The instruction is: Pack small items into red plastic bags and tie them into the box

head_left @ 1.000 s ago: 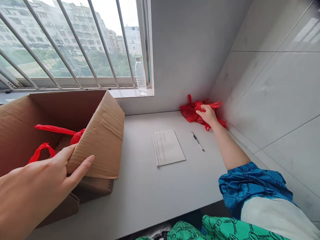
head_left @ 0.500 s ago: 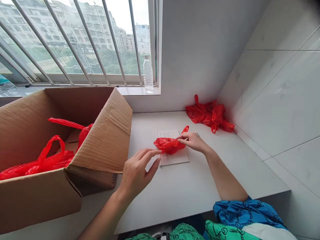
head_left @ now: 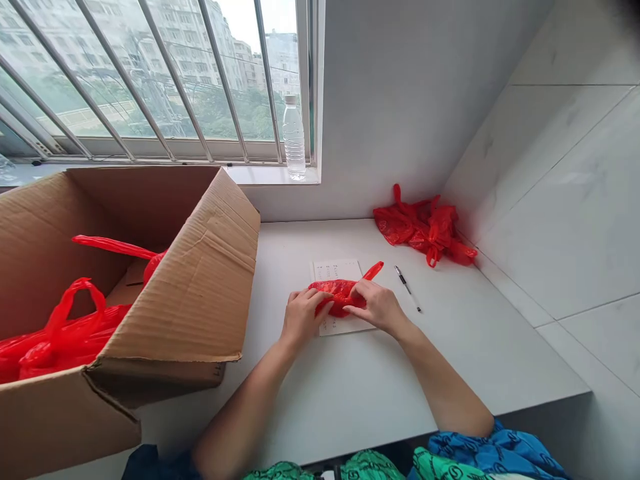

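A small red plastic bag [head_left: 336,288] lies on a sheet of paper or thin notepad [head_left: 345,326] with handwritten marks, in the middle of the white tabletop. My left hand [head_left: 303,315] grips the bag's left side with curled fingers. On its right side my right hand [head_left: 375,305] pinches the bag between thumb and fingers. One handle of the bag sticks up past the right hand. What the bag contains, if anything, is hidden. Just right of my right hand lies a black-and-clear pen [head_left: 407,288].
To the left stands an open cardboard box [head_left: 200,280] with red plastic bags [head_left: 75,327] in it. More red bags [head_left: 425,227] lie heaped in the back right corner against the wall. A clear bottle [head_left: 294,143] stands on the windowsill by the barred window.
My left hand has moved right and taken hold of the red bag. The right hand has closed further onto it. The pen, hidden before, now shows on the table.
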Demonstrator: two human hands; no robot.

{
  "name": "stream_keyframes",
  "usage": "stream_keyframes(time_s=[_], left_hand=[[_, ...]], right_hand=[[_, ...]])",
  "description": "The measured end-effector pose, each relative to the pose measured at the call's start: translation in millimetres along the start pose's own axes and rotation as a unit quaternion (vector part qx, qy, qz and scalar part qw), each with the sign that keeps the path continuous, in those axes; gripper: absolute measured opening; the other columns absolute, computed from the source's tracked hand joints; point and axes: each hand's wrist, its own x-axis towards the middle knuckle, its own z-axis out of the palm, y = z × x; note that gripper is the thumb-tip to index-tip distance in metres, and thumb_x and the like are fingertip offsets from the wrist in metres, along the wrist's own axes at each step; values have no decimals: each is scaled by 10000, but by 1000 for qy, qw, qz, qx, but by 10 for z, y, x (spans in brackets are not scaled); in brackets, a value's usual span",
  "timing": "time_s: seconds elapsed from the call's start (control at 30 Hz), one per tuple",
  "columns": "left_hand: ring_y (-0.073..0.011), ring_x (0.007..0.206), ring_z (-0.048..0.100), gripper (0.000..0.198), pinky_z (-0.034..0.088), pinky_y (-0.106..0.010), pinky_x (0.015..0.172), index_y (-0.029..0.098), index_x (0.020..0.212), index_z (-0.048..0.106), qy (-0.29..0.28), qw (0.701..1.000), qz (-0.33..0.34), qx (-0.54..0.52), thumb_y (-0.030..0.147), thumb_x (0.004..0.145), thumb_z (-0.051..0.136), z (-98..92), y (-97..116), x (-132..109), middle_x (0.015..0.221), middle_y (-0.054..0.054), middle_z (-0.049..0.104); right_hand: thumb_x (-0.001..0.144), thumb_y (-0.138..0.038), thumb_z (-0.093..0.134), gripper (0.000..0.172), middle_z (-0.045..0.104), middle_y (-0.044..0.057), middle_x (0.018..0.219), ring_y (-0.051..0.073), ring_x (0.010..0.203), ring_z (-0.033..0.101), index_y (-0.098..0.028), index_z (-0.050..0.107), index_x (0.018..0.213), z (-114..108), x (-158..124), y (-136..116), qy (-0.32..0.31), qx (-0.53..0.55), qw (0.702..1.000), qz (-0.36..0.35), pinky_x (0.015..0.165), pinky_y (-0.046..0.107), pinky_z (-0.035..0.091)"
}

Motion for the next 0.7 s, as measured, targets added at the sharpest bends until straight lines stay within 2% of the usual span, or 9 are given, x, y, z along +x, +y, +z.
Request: stream_keyframes(time_s=[0.13, 0.23, 0.37, 0.53, 0.63, 0.7], left_hand=[[-151, 783, 625, 193, 390, -338, 868, 242, 894, 661, 27, 999, -20, -43, 323, 985, 512, -43, -45, -17, 848, 16, 707], [-153, 824, 631, 137, 384, -336, 898, 248, 964, 655, 34, 998, -9, -56, 308, 975, 532, -86, -4, -19, 908, 13, 713], [-171, 902, 630, 157, 375, -345, 907, 303, 1070, 676, 31, 999, 23, -27, 295, 957, 566, -102, 28, -29, 985, 1, 703], [-156, 806, 612, 162, 386, -354, 910, 266, 904, 679, 27, 999, 6, -27, 335, 970, 548, -110, -10, -42, 873, 5, 690], [-162, 813, 608, 235, 401, -367, 914, 245, 832, 664, 10, 999, 13, -31, 350, 983, 517, -129, -35, -41, 871, 0, 686], [-180, 887, 616, 246, 423, -371, 907, 245, 839, 671, 14, 999, 8, -30, 353, 985, 505, -136, -45, -38, 948, -16, 690]], right_hand=[[888, -306, 652, 96, 667, 18, 822, 188, 723, 612, -238, 589, 864, 65, 4, -18, 2, -11, 1000, 8, 569, 278, 408], [902, -257, 627, 31, 689, 19, 866, 194, 770, 633, -238, 612, 923, 107, 5, -49, 3, 4, 1000, -1, 600, 282, 428], [938, -202, 565, 88, 693, 15, 890, 183, 795, 637, -251, 637, 951, 132, 6, -92, 21, 14, 999, -23, 623, 279, 433], [977, -231, 521, 144, 680, 13, 866, 166, 768, 616, -261, 655, 936, 116, 7, -106, 41, 31, 998, -38, 627, 272, 429], [959, -281, 563, 128, 689, 6, 850, 164, 744, 615, -254, 658, 879, 89, -5, -72, 11, 33, 999, -37, 614, 272, 424], [937, -360, 604, 191, 681, -2, 783, 160, 687, 601, -248, 648, 789, 59, -11, -53, -12, 35, 999, -39, 593, 278, 414]])
